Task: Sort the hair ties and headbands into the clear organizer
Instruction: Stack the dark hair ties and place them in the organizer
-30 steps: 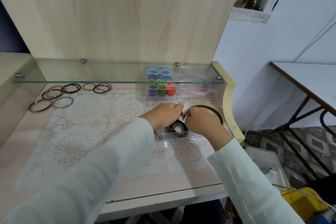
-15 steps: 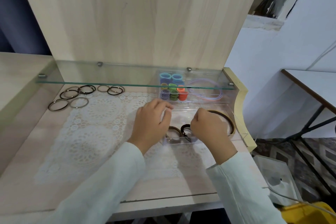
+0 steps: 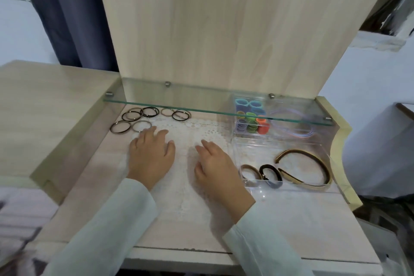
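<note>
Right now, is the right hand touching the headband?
Apart. The head view shows two hair ties lying between the right hand and the headband.

Both hands come out of the clear organizer (image 3: 255, 150). The left hand (image 3: 151, 157) lets go and moves far to the left. It now lies flat and empty on the lace mat (image 3: 186, 186), fingers spread, close to the loose hair ties (image 3: 143, 112). The right hand (image 3: 218, 169) lets go too and now rests on the mat, just left of the box. The headband (image 3: 301, 181) lies alone in the front part. The brown hair tie (image 3: 248, 166) and black hair tie (image 3: 270, 166) show fully now. The view swings left.
</note>
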Motion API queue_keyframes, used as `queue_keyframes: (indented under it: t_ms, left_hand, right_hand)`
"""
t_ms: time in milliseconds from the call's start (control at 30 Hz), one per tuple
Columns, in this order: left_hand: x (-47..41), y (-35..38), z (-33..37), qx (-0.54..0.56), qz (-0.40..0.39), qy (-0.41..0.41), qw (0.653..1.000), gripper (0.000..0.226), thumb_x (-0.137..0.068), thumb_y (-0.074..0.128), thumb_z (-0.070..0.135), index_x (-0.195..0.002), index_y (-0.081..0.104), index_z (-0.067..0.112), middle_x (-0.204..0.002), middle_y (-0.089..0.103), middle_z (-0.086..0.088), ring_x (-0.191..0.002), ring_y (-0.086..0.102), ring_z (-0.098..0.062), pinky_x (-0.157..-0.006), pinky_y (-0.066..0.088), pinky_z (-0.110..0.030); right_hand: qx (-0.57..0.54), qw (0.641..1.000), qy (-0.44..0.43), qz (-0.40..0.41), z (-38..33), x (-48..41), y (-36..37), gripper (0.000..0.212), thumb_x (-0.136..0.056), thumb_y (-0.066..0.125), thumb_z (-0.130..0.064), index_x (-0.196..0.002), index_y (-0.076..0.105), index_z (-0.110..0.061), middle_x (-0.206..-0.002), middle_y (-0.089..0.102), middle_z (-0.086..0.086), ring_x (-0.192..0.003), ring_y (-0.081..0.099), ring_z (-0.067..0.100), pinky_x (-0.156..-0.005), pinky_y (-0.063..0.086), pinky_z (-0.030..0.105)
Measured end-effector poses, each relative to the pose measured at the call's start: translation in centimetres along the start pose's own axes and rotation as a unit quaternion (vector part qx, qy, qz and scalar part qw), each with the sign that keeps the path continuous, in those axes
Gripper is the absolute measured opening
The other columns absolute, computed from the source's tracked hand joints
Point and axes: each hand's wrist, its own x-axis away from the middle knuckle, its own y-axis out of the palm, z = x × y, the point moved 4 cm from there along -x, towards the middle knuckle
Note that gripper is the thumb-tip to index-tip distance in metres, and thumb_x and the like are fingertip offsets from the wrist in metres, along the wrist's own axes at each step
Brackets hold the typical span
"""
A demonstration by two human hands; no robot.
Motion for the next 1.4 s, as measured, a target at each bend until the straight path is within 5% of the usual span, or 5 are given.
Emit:
queue_keyframes:
  t_ms: [333,700,967,1167,1400]
  left_hand:
    - [-1.8,-1.1,-4.5,-0.055,-0.037,-0.041,0.997,0.055,-0.099,0.035,0.04,-0.15,0.034,0.019,-0.161,0.024,-0.001,-0.145,0.026,-0.022,-0.113,0.025,-0.041]
    - [-0.9,0.3,-5.0,-0.033,0.015,-0.005,0.999,0.064,-0.084,0.024,0.042,-0.13,0.062,0.018,-0.139,0.058,-0.005,-0.13,0.051,-0.026,-0.101,0.039,-0.047]
    - [-0.9,0.4,-4.4,-0.023,0.004,0.062,0.998,0.06,-0.088,0.025,0.047,-0.139,0.054,0.03,-0.146,0.05,0.007,-0.138,0.042,-0.022,-0.109,0.029,-0.045]
    - [-0.9,0.2,-4.9,-0.026,0.015,0.04,0.999,0.058,-0.087,0.033,0.044,-0.129,0.064,0.02,-0.136,0.059,-0.001,-0.13,0.05,-0.025,-0.103,0.034,-0.045]
    - [-0.7,-0.4,-4.8,-0.005,0.063,0.056,0.996,0.053,-0.085,0.039,0.042,-0.127,0.065,0.022,-0.133,0.06,-0.003,-0.123,0.055,-0.024,-0.099,0.039,-0.044]
  right_hand:
    - [0.076,0.996,0.03,-0.041,-0.2,-3.2,2.6,0.064,-0.089,0.013,-0.039,-0.147,0.032,-0.019,-0.157,0.025,0.004,-0.144,0.021,0.024,-0.116,0.016,0.041]
    - [0.099,0.991,0.073,-0.053,-0.2,-9.4,4.1,0.059,-0.097,0.027,-0.038,-0.153,0.012,-0.026,-0.161,0.008,0.001,-0.136,0.026,0.027,-0.103,0.023,0.05]
    - [0.103,0.991,0.081,-0.027,0.2,-10.8,4.8,0.065,-0.086,0.016,-0.044,-0.151,0.019,-0.036,-0.161,0.011,0.0,-0.131,0.028,0.026,-0.098,0.023,0.046]
    - [0.087,0.993,0.073,0.005,0.2,-10.5,4.6,0.055,-0.094,0.034,-0.038,-0.148,0.028,-0.032,-0.159,0.017,0.001,-0.133,0.026,0.026,-0.101,0.021,0.046]
    - [0.013,0.997,-0.065,0.035,-0.9,-10.0,4.1,0.038,-0.089,0.044,-0.035,-0.122,0.06,-0.045,-0.148,0.041,-0.013,-0.135,0.031,0.018,-0.103,0.02,0.042]
